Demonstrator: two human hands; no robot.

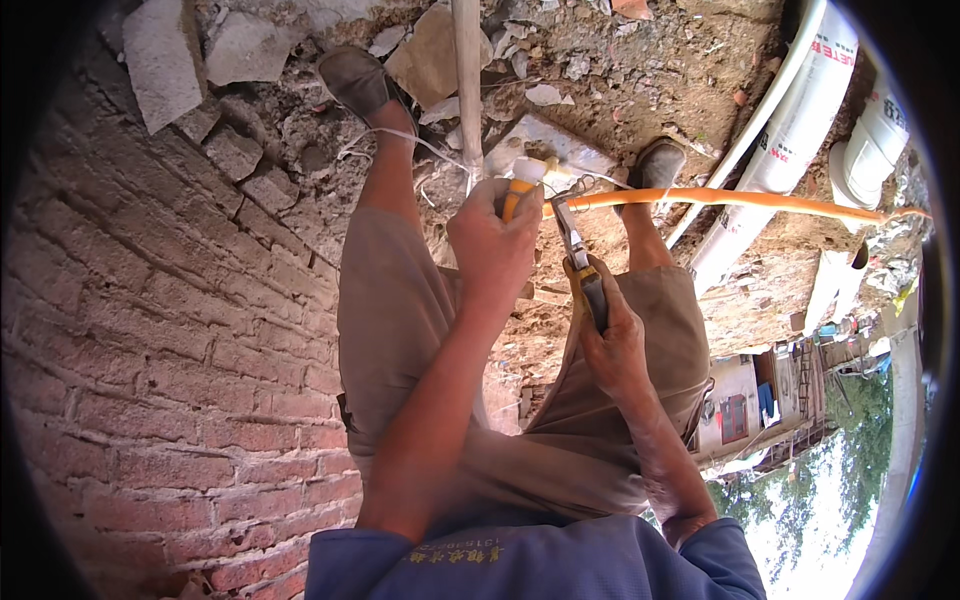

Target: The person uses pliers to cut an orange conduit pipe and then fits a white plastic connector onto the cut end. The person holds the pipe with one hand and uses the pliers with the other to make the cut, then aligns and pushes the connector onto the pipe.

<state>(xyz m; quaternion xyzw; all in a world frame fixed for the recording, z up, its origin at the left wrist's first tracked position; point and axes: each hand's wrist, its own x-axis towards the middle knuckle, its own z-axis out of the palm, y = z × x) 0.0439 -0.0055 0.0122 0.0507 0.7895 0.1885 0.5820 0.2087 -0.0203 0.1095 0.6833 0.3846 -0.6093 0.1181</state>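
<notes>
My left hand [492,236] is closed around a yellow-and-white object [524,182] in the middle of the view; exactly what it is I cannot make out. Just right of it, my right hand [608,315] grips pliers with yellow and black handles [590,290], their metal jaws pointing up by a small loop of thin wire [577,188]. An orange cable or hose [720,197] runs from beside my left hand out to the right, over my right foot. A white cord [433,146] crosses near my left shin and passes behind my left hand.
A brick wall [190,380] fills the left side. Broken slabs [245,40] and rubble lie around my feet, with an upright pole [466,80] between them. White plastic pipes [775,170] lie at right. A building [735,410] and trees appear at lower right.
</notes>
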